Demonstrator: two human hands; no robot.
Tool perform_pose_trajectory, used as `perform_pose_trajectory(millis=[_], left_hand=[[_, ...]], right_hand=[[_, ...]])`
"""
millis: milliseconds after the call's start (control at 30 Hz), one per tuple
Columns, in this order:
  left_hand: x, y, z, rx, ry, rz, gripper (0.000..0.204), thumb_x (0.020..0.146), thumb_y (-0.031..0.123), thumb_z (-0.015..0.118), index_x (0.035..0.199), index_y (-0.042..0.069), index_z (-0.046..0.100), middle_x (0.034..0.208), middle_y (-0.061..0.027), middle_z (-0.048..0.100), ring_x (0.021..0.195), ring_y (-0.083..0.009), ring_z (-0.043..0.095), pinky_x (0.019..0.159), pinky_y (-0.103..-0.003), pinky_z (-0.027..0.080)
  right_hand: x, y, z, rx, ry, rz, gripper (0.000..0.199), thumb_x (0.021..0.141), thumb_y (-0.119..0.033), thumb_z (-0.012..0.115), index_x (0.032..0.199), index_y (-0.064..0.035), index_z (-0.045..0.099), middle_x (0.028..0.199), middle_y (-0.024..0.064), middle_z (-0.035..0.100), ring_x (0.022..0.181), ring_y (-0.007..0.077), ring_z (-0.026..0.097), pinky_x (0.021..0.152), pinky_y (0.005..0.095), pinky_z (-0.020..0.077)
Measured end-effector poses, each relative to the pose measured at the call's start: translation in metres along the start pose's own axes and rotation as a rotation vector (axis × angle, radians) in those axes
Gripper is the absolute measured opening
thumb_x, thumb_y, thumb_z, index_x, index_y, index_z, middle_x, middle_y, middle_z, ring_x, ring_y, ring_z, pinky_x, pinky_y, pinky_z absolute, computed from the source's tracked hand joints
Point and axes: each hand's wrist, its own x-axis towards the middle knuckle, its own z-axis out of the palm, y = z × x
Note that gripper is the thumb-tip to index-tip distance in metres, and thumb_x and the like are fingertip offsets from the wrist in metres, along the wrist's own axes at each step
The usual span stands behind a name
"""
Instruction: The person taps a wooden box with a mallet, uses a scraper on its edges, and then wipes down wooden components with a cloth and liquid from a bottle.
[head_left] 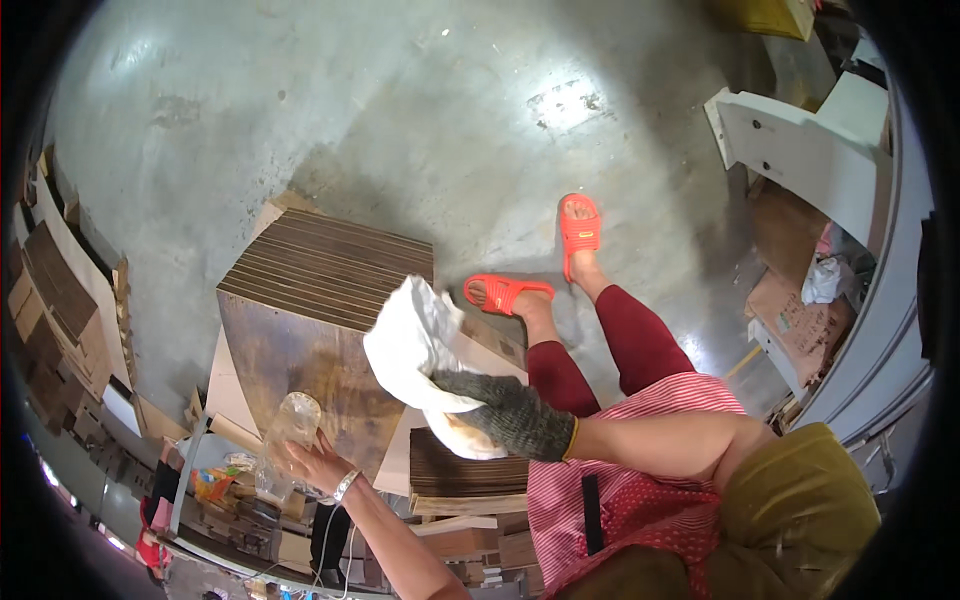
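Note:
My bare left hand (318,464), with a bracelet at the wrist, is wrapped round a clear plastic bottle (297,415). The bottle is over the stained brown top of a stack of boards (300,345). My right hand (515,415) wears a dark grey knit glove and grips a bunched white cloth (412,340). Most of the cloth hangs out past the fingers, above the right side of the stack. One lower corner of it looks yellowish.
Another stack of dark boards (465,470) lies close to my apron. More panels (65,290) line the left side. A white panel piece (800,150) and a brown sack (800,320) are at the right. Red slippers (580,230) are on my feet on the grey floor (400,120).

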Motion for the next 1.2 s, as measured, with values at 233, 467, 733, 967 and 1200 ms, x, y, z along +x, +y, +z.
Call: perform_pose_trajectory(millis=[233, 467, 733, 967, 1200], left_hand=[[0.007, -0.007, -0.008, -0.058, -0.058, -0.016, 0.057, 0.087, 0.029, 0.060, 0.135, 0.019, 0.029, 0.137, -0.0098, 0.034, 0.123, -0.0246, 0.037, 0.094, -0.040, 0.041], [-0.012, 0.004, 0.005, -0.147, -0.064, -0.037, 0.056, 0.089, 0.022, 0.057, 0.136, 0.017, 0.026, 0.140, -0.0056, 0.034, 0.123, -0.0231, 0.038, 0.090, -0.035, 0.044], [0.007, 0.002, -0.002, -0.316, -0.172, -0.292, 0.057, 0.086, 0.002, 0.057, 0.135, 0.014, 0.031, 0.134, -0.0100, 0.040, 0.113, -0.0228, 0.048, 0.089, -0.034, 0.047], [0.045, 0.009, -0.011, -0.317, -0.035, -0.148, 0.057, 0.086, 0.009, 0.060, 0.135, 0.010, 0.032, 0.134, -0.0080, 0.040, 0.119, -0.0230, 0.043, 0.092, -0.035, 0.045], [0.034, -0.016, -0.019, -0.235, 0.157, -0.191, 0.060, 0.086, 0.020, 0.061, 0.135, 0.010, 0.028, 0.135, -0.0177, 0.032, 0.114, -0.0310, 0.046, 0.089, -0.042, 0.049]], right_hand=[[0.084, 0.061, -0.064, 0.643, 0.222, 0.725, 0.030, 0.087, -0.029, 0.047, 0.096, -0.0024, 0.059, 0.072, 0.0174, 0.062, 0.059, 0.0279, 0.061, 0.054, 0.0399, 0.0490], [0.079, 0.056, 0.000, -0.027, 0.229, 0.275, 0.045, 0.095, -0.031, 0.035, 0.120, 0.0048, 0.047, 0.102, 0.0149, 0.059, 0.095, 0.0258, 0.058, 0.075, 0.0326, 0.0497], [0.098, -0.100, -0.071, -0.097, 0.085, 0.143, 0.031, 0.087, -0.023, 0.056, 0.111, -0.0028, 0.058, 0.086, 0.0062, 0.063, 0.075, 0.0144, 0.058, 0.068, 0.0293, 0.0488], [0.273, -0.121, -0.046, -0.689, 0.037, 0.069, 0.033, 0.079, -0.015, 0.054, 0.109, -0.0008, 0.058, 0.079, 0.0112, 0.062, 0.067, 0.0192, 0.059, 0.062, 0.0335, 0.0479], [0.416, -0.049, 0.035, -0.816, -0.380, 0.363, 0.041, 0.079, -0.037, 0.052, 0.104, -0.0056, 0.060, 0.087, 0.0154, 0.065, 0.077, 0.0251, 0.062, 0.072, 0.0362, 0.0466]])
